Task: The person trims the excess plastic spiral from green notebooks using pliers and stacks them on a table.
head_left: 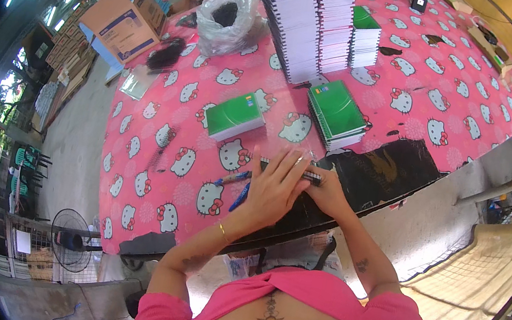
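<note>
A: Pink top (310, 284), worn, lower edge. Next entry?

B: One spiral-bound item (313, 178), black coil, by the near edge of the table (147, 223), mostly hidden by the hands. Left hand (275, 186): fingers extended, laid over it, not clenched. Right hand (330, 194): grasping its right end; firmness cannot be told.

A: Progress?

B: Judged done: bound books in a purple-topped stack (295, 33), a red-topped stack (334, 26) and a near green stack (337, 112). Judged unfinished: the item in hand. Green block (234, 117), left of that stack: binding not visible, status unclear. Quantity left: not shown.

A: Orientation?

B: Visible coil's long axis: roughly left to right, dipping slightly rightward. Exposed end points right; left portion under the fingers.
</note>
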The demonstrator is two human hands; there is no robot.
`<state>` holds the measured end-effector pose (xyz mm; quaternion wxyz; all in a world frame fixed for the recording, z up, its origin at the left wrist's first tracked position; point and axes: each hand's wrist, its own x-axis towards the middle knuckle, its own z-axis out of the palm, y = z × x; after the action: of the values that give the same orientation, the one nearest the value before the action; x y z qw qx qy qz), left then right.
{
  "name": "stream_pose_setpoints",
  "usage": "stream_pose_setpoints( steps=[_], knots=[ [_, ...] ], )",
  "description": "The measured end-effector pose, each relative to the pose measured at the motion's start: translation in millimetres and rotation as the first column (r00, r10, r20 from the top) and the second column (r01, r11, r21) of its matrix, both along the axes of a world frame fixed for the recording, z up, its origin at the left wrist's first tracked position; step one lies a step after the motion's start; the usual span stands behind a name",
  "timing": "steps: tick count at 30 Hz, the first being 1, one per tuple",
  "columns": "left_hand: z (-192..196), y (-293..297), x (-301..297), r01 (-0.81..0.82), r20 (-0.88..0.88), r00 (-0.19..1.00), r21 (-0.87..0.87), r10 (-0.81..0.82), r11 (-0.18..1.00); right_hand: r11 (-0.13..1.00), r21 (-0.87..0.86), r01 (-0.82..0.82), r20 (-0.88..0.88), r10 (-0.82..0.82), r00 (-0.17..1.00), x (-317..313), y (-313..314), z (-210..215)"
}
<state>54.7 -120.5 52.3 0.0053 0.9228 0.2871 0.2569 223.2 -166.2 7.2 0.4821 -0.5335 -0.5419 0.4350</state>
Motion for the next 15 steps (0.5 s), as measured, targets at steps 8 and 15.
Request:
stream_pose_setpoints(
  steps=[8,15],
  knots=[
    [-2.5,20.2,-3.6,0.138,0.077,0.988,-0.065,-0.133,0.988,0.998,0.055,-0.033,0.164,0.023,0.986,45.5,-18.0,39.4],
    [-9.2,16.9,-3.5,0.140,0.058,0.989,-0.061,-0.136,0.988,0.982,0.138,-0.133,0.317,0.083,0.945,54.5,-14.6,54.8]
  ],
)
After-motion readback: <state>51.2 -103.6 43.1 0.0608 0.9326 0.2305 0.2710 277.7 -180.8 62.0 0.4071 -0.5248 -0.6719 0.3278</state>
